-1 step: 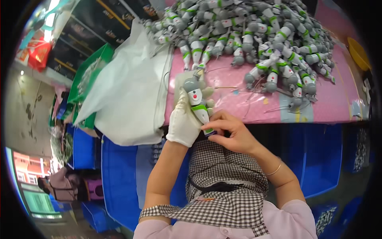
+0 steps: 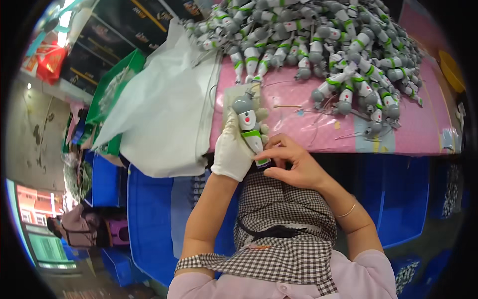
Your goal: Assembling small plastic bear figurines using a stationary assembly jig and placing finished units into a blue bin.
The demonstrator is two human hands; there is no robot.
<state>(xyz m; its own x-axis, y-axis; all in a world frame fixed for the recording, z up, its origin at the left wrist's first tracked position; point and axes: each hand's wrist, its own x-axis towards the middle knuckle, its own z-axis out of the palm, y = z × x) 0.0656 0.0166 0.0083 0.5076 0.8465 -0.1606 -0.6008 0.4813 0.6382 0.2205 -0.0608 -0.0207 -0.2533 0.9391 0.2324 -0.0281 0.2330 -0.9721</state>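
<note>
A table covered in pink plastic (image 2: 328, 143) spans the view in front of the person; on its far part lies a broad heap of small grey, white and green plastic figures (image 2: 358, 42). A sheet of thin white material (image 2: 159, 119) drapes over the table's left edge, a deep blue plastic bin (image 2: 149, 224) stands below its near left side, and a round yellow basin (image 2: 450, 70) is at its far right. At the table's near edge, the left hand in a white knitted glove (image 2: 231, 157) is wrapped around a grey-capped, white snowman-like figure with a green collar (image 2: 246, 119), face up, head toward the heap. The bare right hand (image 2: 298, 167) is half curled, index fingertip at the figure's narrow lower end, thumb just beside; whether they pinch it, I cannot tell. Good handling here probably means a steady gloved palm under the body, light fingertip pressure in line with that narrow end, and the face left unobstructed for checking. Smallest, a thin brown stick (image 2: 288, 105) lies on the table, right of the figure.
</note>
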